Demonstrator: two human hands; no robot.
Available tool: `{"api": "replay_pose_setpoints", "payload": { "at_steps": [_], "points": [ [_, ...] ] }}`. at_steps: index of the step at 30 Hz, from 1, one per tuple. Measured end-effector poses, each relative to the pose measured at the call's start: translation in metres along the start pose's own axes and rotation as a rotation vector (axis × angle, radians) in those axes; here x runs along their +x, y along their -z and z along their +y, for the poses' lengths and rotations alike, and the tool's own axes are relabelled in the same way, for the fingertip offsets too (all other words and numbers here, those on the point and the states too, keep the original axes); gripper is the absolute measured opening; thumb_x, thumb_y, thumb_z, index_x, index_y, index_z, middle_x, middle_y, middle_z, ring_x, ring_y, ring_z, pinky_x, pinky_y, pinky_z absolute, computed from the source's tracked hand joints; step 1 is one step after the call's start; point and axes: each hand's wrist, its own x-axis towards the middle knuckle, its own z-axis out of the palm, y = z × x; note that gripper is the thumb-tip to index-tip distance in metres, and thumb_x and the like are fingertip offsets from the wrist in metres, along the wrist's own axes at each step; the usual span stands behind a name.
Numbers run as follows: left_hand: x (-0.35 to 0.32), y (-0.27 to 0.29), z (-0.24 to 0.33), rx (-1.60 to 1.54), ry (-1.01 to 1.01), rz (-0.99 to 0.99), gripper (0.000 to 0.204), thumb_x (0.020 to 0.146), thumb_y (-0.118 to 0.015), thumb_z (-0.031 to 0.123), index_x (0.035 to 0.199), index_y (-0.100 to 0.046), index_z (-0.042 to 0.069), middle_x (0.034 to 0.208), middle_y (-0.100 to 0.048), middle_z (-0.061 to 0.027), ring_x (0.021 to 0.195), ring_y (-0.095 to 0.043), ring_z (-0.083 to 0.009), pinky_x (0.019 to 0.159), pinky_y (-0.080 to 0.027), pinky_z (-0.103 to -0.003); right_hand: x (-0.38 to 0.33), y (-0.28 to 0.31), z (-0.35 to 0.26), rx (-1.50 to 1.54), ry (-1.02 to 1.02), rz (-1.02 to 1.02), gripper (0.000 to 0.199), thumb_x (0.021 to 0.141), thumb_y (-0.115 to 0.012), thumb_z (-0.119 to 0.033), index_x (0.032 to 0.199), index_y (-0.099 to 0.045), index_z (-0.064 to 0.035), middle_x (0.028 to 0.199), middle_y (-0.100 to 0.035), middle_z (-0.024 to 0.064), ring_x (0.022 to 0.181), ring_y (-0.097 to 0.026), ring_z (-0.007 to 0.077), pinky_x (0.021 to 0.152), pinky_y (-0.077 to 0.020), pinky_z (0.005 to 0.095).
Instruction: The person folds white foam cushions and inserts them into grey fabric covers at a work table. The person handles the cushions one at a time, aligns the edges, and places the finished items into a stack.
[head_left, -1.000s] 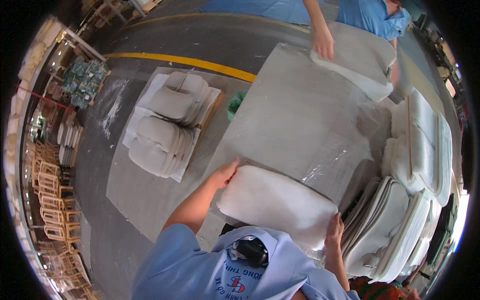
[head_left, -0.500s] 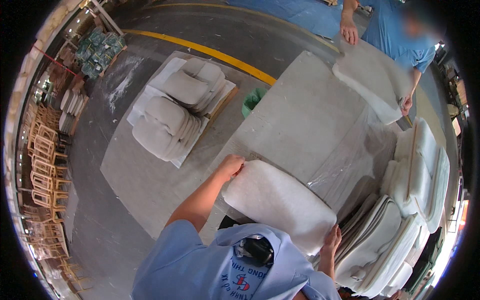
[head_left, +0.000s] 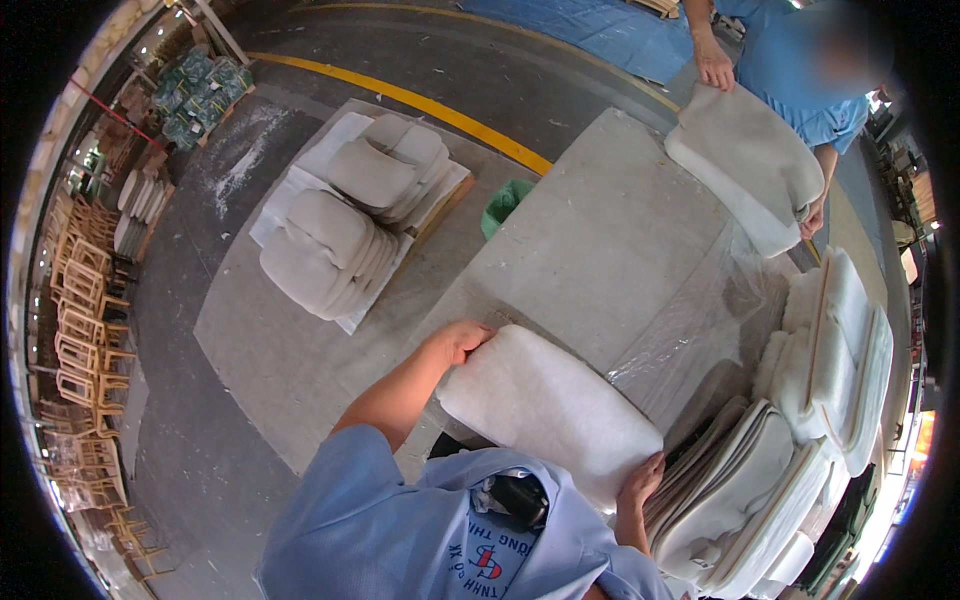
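A white padded cushion (head_left: 550, 405) lies in front of my body, over the near edge of the grey worktable (head_left: 590, 220). My left hand (head_left: 466, 341) is closed on its upper left corner. At the opposite end my right hand (head_left: 640, 482) grips the lower right corner, its fingers curled over the edge. Across the table a co-worker in blue holds a similar cushion (head_left: 745, 165), one hand at the top edge and the other at the lower right corner.
Stacked cushions (head_left: 830, 350) and layered pads (head_left: 725, 480) stand close on my right. Clear plastic film (head_left: 690, 310) covers part of the table. Piled seat pads (head_left: 325, 250) rest on a pallet at left. A green bin (head_left: 505, 207) stands beside the table; wooden chair frames (head_left: 85, 350) line the far left.
My right hand and its end of the cushion have shifted slightly left. The co-worker's cushion has tilted, showing more of its face.
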Motion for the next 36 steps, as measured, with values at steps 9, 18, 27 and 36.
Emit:
{"api": "replay_pose_setpoints", "payload": {
  "at_steps": [9,18,27,36],
  "points": [
    [0.006,0.009,-0.021,0.053,0.162,-0.176,0.023,0.097,-0.068,0.01,0.118,-0.074,0.0,0.105,-0.077,-0.0153,0.089,-0.076,-0.0303,0.077,-0.064,-0.05,-0.011,-0.012,-0.021,-0.154,0.019,0.104,0.067,0.113,-0.041,-0.048,0.135,-0.058,0.0126,0.128,-0.064,0.0334,0.114,-0.062,0.0426,0.104,-0.0455,0.0473],
    [-0.017,0.005,0.02,0.875,-0.203,0.282,0.025,0.085,-0.065,-0.004,0.104,-0.079,0.005,0.093,-0.076,-0.014,0.079,-0.073,-0.0235,0.062,-0.061,-0.045,-0.007,-0.004,-0.017,-0.203,0.034,0.111,0.064,0.113,-0.041,-0.046,0.131,-0.059,0.0123,0.124,-0.065,0.0337,0.109,-0.063,0.0436,0.1,-0.0468,0.0486],
    [-0.09,0.08,-0.024,0.172,-0.475,0.5,0.028,0.096,-0.049,-0.002,0.106,-0.075,-0.001,0.093,-0.07,-0.0076,0.074,-0.069,-0.017,0.067,-0.061,-0.034,-0.006,-0.005,-0.02,-0.097,-0.015,0.054,0.065,0.114,-0.039,-0.046,0.143,-0.054,0.0101,0.134,-0.063,0.0328,0.116,-0.064,0.0417,0.102,-0.0475,0.0475],
    [-0.145,0.059,-0.154,-0.215,-0.306,0.105,0.032,0.101,-0.07,0.029,0.115,-0.072,0.001,0.098,-0.071,-0.0075,0.085,-0.069,-0.0174,0.08,-0.06,-0.034,-0.008,-0.008,-0.012,-0.052,0.037,0.003,0.068,0.114,-0.041,-0.049,0.142,-0.054,0.0115,0.135,-0.063,0.0313,0.116,-0.062,0.038,0.103,-0.0465,0.0451]
  ]
}}
